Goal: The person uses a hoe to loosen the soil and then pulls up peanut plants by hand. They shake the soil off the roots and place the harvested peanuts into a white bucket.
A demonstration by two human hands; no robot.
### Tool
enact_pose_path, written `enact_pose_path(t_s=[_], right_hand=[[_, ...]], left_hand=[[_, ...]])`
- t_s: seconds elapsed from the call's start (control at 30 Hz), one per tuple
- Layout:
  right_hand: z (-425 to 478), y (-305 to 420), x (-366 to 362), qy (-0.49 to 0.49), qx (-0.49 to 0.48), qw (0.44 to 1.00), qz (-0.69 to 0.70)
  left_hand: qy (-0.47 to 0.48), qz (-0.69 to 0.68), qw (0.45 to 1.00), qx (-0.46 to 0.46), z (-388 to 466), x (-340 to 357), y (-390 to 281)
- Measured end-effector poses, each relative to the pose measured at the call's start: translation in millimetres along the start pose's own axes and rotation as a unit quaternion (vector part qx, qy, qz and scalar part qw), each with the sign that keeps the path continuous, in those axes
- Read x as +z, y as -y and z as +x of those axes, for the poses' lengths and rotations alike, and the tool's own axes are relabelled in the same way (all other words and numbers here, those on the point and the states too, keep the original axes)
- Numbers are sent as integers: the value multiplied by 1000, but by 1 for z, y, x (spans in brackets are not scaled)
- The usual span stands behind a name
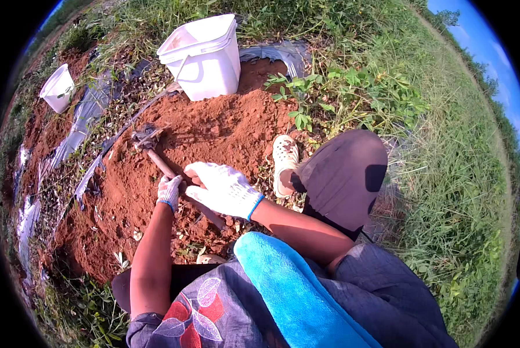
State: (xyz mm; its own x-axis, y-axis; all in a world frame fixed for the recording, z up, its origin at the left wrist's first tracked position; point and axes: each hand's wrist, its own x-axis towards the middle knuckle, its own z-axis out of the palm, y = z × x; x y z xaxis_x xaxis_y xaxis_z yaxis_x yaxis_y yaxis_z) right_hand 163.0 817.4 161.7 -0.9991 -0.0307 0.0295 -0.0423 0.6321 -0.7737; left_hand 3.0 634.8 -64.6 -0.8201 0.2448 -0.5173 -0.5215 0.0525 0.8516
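Note:
My left hand (pixel 169 190), in a white knit glove with a blue cuff, is closed around the wooden handle (pixel 159 162) of a hoe-like hand tool. The tool's head (pixel 147 136) lies at the upper left against the soil, and its exact shape is hard to make out. The handle runs diagonally down to the right, passing under my other hand. My right hand (pixel 227 190), gloved the same way, is just right of the left one, thumb and fingers apart with nothing seen between them. Loose red soil (pixel 190 126) lies beneath both hands.
A white plastic bucket (pixel 207 71) with a wire handle stands on the soil ahead; a second white bucket (pixel 59 91) is farther left. Torn plastic mulch film (pixel 83 117) edges the bed. Leafy plants (pixel 329 93) and tall grass (pixel 451 182) grow to the right. A blue towel (pixel 286 287) hangs before me.

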Motion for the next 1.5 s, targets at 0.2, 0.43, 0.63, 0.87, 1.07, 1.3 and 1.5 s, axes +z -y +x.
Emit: enact_pose_path(t_s=[0.2,0.43,0.63,0.87,1.07,1.3,1.5], right_hand=[[-123,17,-119,-352,-120,925,-73],[-294,-111,-117,-344,197,886,-243],[-469,-164,-81,-45,571,791,-215],[-476,-171,-65,-143,604,768,-160],[-381,-166,-150,-365,459,803,106],[-248,-232,-176,-245,272,929,58],[-217,-307,-162,-221,295,903,-221]], left_hand=[[-5,75,997,16,38,-14,-2],[21,48,999,-5,34,-13,-8],[20,43,999,-5,34,-10,-11],[17,41,999,-6,38,-12,-8],[12,46,999,-24,43,-13,-11],[-160,258,948,95,17,0,-32],[-286,523,664,451,-3,61,-83]])
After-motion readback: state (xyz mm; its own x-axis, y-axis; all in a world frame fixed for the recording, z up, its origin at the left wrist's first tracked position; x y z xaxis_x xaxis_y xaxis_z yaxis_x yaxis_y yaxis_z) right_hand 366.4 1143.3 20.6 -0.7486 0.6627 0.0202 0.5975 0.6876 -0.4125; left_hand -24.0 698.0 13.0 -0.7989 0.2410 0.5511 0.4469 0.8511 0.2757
